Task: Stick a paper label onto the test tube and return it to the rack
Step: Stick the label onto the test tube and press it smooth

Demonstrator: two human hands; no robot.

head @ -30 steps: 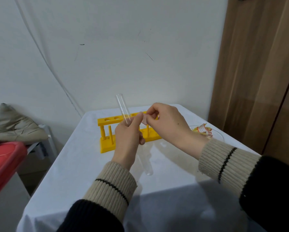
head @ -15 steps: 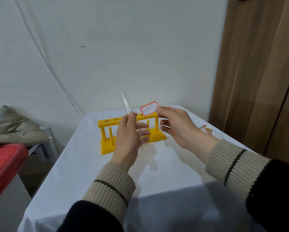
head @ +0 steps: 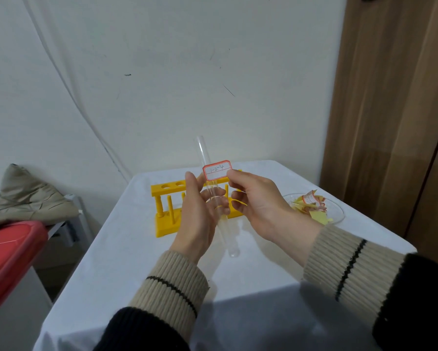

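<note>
From the head camera I see my left hand [head: 200,214] wrapped around the middle of a clear glass test tube [head: 216,198], thumb up along one side and fingers curled across the other. The tube is tilted, open mouth up and away from me, rounded bottom down toward me, held in the air in front of the yellow test tube rack [head: 172,211]. My right hand [head: 259,203] pinches a white paper label [head: 217,170] with a red border between thumb and forefinger by its right edge; the other fingers are loosely curled below. The label reads "1-2-4" in handwriting and sits against the upper part of the tube, above my left fingers; I cannot tell whether it is touching the glass. The rack stands on the white-covered table [head: 126,262], behind both hands. To the right of the rack lies a clear dish [head: 337,214] holding yellow paper scraps [head: 310,207].
</note>
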